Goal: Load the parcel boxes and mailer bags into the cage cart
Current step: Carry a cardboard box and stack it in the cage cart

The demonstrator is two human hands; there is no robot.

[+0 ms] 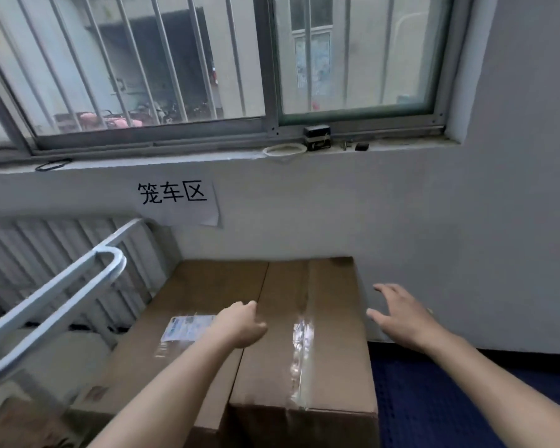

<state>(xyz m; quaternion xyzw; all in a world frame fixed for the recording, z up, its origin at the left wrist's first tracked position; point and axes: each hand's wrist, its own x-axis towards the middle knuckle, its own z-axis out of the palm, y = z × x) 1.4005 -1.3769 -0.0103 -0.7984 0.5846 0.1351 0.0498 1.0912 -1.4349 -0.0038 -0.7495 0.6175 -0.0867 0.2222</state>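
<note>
Room: grey plastered wall (pixel 434 221), with a barred sliding window (pixel 149 59) across the top of the frame. Dark blue gridded flooring (pixel 450 409) at lower right. A pale metal cart rail (pixel 55 295) slants through the left side, with a ribbed panel behind it.

Sill (pixel 175 158): one white ring (pixel 284 150), one small black box (pixel 317 138), one black loop (pixel 53 164) at far left.

One paper sign (pixel 175 198) is fixed to the wall below the sill.

Parcels: two cardboard boxes stand side by side at lower centre, against the wall and under the sign. The left box (pixel 188 286) carries one shipping label (pixel 185 326). The right box (pixel 330 350) has one strip of clear tape (pixel 301 334) along its top.

Left hand (pixel 240 324): fingers curled, at the seam between the two boxes. Cannot tell whether it grips an edge.

Right hand (pixel 401 318): fingers spread, holding nothing, just beside the right box's right edge. Contact not discernible.
</note>
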